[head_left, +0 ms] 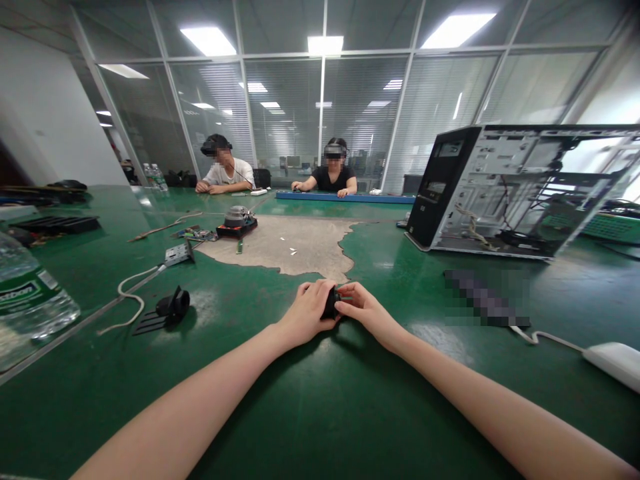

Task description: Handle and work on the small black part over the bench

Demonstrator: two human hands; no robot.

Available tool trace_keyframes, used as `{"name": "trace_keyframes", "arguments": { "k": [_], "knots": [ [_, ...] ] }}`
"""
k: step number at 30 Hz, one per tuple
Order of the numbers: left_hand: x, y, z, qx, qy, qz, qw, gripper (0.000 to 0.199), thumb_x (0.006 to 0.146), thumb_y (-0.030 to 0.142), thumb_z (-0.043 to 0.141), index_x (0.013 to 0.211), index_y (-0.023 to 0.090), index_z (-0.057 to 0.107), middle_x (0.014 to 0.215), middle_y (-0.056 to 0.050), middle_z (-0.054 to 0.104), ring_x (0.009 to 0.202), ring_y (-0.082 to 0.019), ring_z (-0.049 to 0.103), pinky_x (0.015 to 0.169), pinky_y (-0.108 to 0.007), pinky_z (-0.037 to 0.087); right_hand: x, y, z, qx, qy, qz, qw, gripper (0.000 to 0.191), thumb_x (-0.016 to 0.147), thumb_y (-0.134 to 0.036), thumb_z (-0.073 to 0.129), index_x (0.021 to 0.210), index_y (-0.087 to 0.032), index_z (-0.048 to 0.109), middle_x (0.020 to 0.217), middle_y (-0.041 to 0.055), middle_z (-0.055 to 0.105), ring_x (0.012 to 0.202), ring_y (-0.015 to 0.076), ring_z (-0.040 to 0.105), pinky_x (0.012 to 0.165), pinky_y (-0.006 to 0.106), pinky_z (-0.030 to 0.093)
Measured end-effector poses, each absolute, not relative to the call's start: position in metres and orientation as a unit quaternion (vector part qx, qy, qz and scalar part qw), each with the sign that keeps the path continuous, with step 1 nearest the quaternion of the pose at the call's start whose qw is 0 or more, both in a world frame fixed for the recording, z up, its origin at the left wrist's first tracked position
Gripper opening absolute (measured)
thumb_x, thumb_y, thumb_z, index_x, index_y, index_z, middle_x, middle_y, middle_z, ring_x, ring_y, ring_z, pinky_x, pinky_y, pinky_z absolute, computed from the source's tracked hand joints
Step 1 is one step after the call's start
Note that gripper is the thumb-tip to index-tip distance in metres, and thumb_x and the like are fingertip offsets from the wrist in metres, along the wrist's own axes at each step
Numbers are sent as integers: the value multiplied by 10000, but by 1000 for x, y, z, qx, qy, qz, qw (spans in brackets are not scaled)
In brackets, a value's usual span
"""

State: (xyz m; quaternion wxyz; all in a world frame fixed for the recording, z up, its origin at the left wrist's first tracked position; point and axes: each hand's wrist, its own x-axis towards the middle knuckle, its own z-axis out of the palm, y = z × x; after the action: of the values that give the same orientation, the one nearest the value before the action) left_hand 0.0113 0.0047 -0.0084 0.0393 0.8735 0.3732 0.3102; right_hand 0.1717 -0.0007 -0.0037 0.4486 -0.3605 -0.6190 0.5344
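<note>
Over the green tabletop in front of me, both my hands meet around a small black part [329, 304] whose exact kind is mostly hidden by fingers. My left hand [306, 311] wraps around it from the left, with the fingers over its top and the thumb below. From the right, the bent fingers and thumb of my right hand [366, 311] pinch at its side. To the left of my hands lies another black plastic part [173, 305], with a round end and several flat prongs.
An opened computer case [445, 187] stands at right, near a pixelated strip [485, 297] and a white corded object [613, 363]. A water bottle [30, 293], a metal connector piece [179, 253] and a cooler fan [237, 221] are leftward. Two people [227, 170] sit opposite.
</note>
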Motion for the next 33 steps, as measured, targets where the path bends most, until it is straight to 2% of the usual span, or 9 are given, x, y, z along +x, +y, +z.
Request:
{"name": "trace_keyframes", "arguments": {
  "k": [5, 12, 17, 21, 27, 33],
  "knots": [
    [12, 5, -9, 873, 374, 310, 43, 505, 659, 211, 588, 1090, 220, 326, 1085, -59, 463, 1028, -218, 436, 892, -393, 277, 175, -2, -2, -336, -649, 533, 426, 306, 643, -293, 652, 878, -212, 473, 938, 10, 545, 856, 144, 540, 768, 318, 441],
    [11, 6, -9, 874, 371, 312, 35, 503, 669, 231, 589, 1095, 215, 323, 1107, -61, 454, 1042, -214, 426, 889, -383, 279, 173, -1, -3, -346, -627, 534, 449, 238, 681, -309, 614, 842, -207, 472, 877, -4, 538, 768, 122, 547, 687, 284, 452],
    [11, 5, -9, 872, 375, 311, 41, 501, 663, 218, 587, 1091, 222, 328, 1083, -59, 465, 1026, -219, 436, 886, -389, 281, 173, -1, -2, -372, -626, 528, 437, 290, 661, -322, 631, 880, -201, 485, 901, 19, 543, 825, 142, 539, 738, 310, 445],
    [11, 5, -9, 873, 375, 309, 41, 525, 647, 199, 592, 1099, 222, 324, 1089, -58, 464, 1029, -220, 437, 893, -393, 277, 174, -3, -2, -335, -651, 524, 435, 288, 641, -292, 654, 853, -214, 476, 907, 1, 542, 856, 144, 535, 768, 313, 435],
    [11, 5, -9, 875, 372, 309, 33, 505, 675, 236, 588, 1102, 218, 319, 1110, -62, 455, 1044, -218, 426, 894, -389, 276, 172, -2, -3, -345, -626, 537, 449, 233, 682, -323, 611, 829, -210, 471, 849, -8, 540, 760, 126, 549, 696, 297, 447],
    [11, 5, -8, 875, 374, 305, 32, 489, 683, 239, 584, 1096, 215, 323, 1093, -61, 460, 1031, -216, 433, 888, -384, 283, 174, 0, -5, -368, -636, 524, 430, 265, 690, -312, 607, 894, -200, 482, 940, 26, 541, 834, 142, 539, 765, 324, 430]
  ]
}}
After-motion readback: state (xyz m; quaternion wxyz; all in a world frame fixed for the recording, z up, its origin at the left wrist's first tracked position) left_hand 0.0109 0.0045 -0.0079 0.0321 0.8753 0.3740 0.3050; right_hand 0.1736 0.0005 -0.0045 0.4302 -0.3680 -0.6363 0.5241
